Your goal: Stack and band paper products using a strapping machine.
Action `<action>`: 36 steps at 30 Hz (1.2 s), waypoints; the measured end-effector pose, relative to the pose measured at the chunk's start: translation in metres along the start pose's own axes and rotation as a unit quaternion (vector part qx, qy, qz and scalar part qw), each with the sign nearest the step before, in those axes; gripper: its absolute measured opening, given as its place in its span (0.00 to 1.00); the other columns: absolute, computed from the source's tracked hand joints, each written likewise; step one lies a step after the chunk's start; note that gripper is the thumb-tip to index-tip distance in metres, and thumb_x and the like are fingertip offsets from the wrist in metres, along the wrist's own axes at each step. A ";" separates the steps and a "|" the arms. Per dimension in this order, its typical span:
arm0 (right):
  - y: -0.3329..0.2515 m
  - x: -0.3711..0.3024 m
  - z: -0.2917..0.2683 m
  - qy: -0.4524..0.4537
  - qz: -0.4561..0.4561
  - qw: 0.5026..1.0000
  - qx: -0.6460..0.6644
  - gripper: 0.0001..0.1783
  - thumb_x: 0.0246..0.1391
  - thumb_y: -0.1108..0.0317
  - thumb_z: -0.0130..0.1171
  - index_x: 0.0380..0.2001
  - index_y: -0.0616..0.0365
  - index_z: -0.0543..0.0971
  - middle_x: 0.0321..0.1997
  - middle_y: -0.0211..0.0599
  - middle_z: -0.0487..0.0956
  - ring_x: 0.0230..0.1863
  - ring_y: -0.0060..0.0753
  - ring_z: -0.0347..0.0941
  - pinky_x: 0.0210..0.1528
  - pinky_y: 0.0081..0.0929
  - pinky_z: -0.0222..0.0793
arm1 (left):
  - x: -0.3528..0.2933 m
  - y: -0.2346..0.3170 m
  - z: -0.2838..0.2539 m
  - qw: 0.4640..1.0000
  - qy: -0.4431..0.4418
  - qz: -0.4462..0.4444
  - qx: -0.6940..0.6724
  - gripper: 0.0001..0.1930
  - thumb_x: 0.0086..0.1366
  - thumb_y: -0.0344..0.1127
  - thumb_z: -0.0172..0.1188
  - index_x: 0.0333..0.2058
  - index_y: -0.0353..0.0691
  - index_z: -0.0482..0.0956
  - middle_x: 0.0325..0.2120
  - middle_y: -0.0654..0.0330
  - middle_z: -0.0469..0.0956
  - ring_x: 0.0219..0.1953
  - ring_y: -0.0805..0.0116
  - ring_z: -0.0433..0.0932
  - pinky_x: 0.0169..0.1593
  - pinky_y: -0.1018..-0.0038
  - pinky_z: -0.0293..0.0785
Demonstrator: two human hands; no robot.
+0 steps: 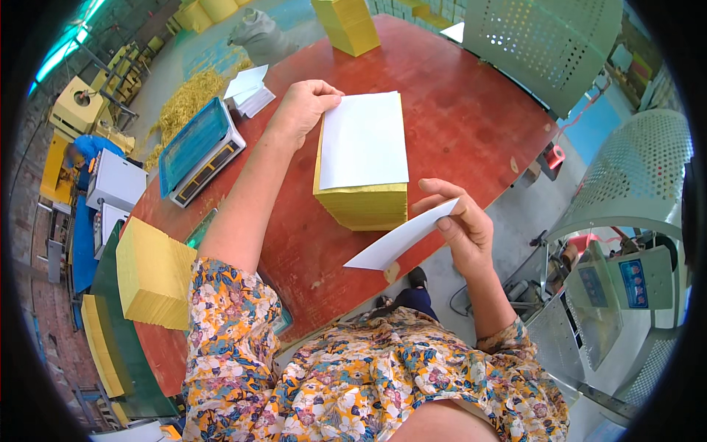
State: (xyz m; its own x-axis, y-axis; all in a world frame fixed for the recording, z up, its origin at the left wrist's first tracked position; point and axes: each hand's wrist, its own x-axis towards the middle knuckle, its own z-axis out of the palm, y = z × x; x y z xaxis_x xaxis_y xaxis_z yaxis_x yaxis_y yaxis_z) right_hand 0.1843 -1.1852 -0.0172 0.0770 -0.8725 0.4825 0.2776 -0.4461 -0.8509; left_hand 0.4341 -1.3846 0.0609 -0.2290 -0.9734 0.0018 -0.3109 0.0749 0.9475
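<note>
A thick stack of yellow paper [361, 210] stands on the red table, with a white sheet [364, 140] lying flat over its top. At the far left corner of that sheet, my left hand [303, 110] has its thumb and fingers closed on the edge. My right hand [464, 225] is near the front right of the stack. A second white sheet [401, 237] is pinched between its thumb and fingers, tilted and slightly curved, apart from the stack.
The red table [449, 110] also bears a blue-topped scale [199, 147], small white sheets [250, 92] and more yellow stacks [155, 272] [346, 26]. Perforated metal guards [626, 177] stand on the right. Beyond the table are a sack [261, 37] and yellow shreds [191, 103]. A person [85, 151] is at far left.
</note>
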 end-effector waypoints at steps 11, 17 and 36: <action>-0.008 0.012 0.006 -0.071 -0.040 0.994 -0.072 0.04 0.56 0.81 0.54 0.33 0.62 0.76 0.59 0.50 0.74 0.48 0.30 0.76 0.49 0.27 0.72 | 0.000 -0.007 -0.003 0.999 -0.005 0.016 0.027 0.05 0.61 0.30 0.61 0.34 0.35 0.80 0.33 0.59 0.81 0.35 0.74 0.75 0.44 0.73 0.71; -0.004 0.011 0.009 -0.077 -0.025 0.995 -0.062 0.04 0.55 0.81 0.54 0.32 0.61 0.76 0.57 0.50 0.76 0.49 0.31 0.77 0.49 0.28 0.72 | -0.001 -0.009 -0.001 0.999 -0.013 0.025 0.022 0.05 0.61 0.30 0.61 0.34 0.36 0.80 0.33 0.60 0.81 0.35 0.75 0.74 0.44 0.74 0.70; 0.091 0.042 -0.064 0.176 0.212 0.929 0.246 0.14 0.57 0.66 0.51 0.41 0.66 0.74 0.55 0.47 0.77 0.55 0.38 0.74 0.57 0.34 0.68 | -0.067 0.027 0.051 0.797 0.003 0.250 0.549 0.25 0.70 0.44 0.48 0.59 0.32 0.68 0.61 0.40 0.64 0.65 0.39 0.59 0.64 0.44 0.55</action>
State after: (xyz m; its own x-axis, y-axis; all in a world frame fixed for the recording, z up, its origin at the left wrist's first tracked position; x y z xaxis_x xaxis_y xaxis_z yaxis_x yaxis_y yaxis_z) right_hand 0.1515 -1.2752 -0.0877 -0.0148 -0.9988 -0.0468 0.7053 0.0227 -0.7086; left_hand 0.3941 -1.3061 0.0700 -0.5751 -0.7627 0.2960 -0.8026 0.5960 -0.0237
